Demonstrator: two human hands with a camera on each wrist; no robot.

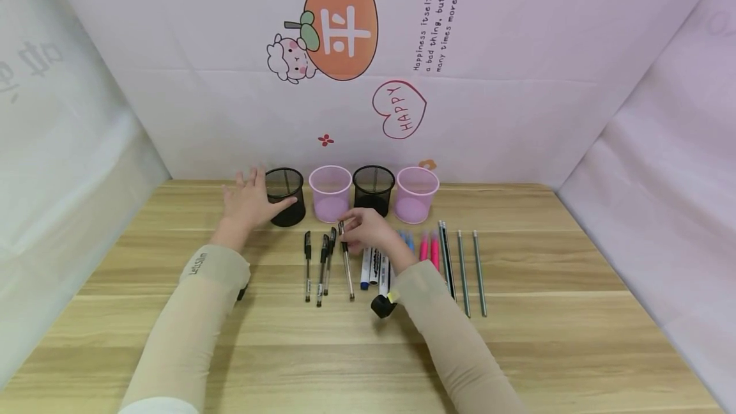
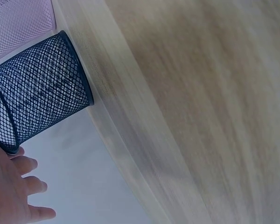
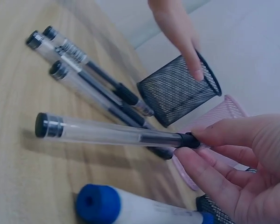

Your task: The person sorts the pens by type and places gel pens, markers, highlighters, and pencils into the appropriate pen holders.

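My right hand pinches a clear gel pen by its black-capped end, between thumb and index finger. Its black tail end points back toward the front of the table. Three similar gel pens lie on the table to the left of it. At the leftmost black mesh pen cup, my left hand is spread, with the thumb across the cup's near side and the other fingers straight beside it. The left wrist view shows this cup upright on the table.
A pink cup, another black cup and a second pink cup continue the row along the back wall. Right of the pens lie white markers, pink highlighters, blue-tipped ones and several pencils.
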